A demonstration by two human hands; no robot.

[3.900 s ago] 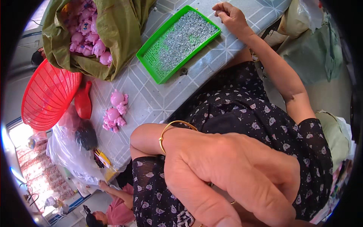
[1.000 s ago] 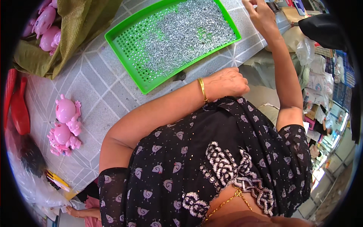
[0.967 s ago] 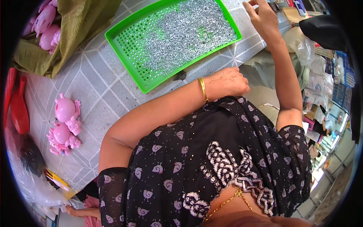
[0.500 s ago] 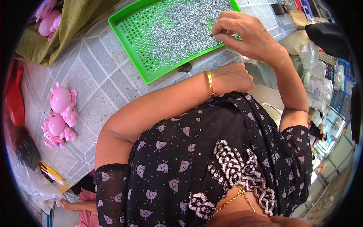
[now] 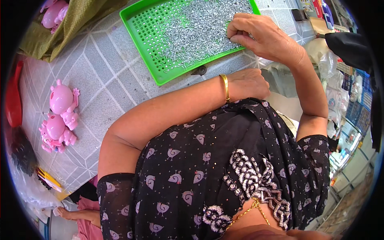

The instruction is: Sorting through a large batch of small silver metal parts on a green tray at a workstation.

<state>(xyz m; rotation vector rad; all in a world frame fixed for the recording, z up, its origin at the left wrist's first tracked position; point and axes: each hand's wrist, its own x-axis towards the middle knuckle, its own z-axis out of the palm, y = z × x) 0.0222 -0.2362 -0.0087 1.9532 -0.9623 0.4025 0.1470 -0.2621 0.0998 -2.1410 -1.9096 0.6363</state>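
Where the right hand [image 5: 259,38] reaches, the tray [image 5: 147,34] runs lengthwise toward upper right.

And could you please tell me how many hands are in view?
3: the right hand at the green tray, the left hand curled below it in the picture, and another person's hand at lower left. More may be hidden.

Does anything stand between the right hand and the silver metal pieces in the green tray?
Nothing visible: the right hand is over the green tray, fingertips at the silver metal pieces; contact is unclear.
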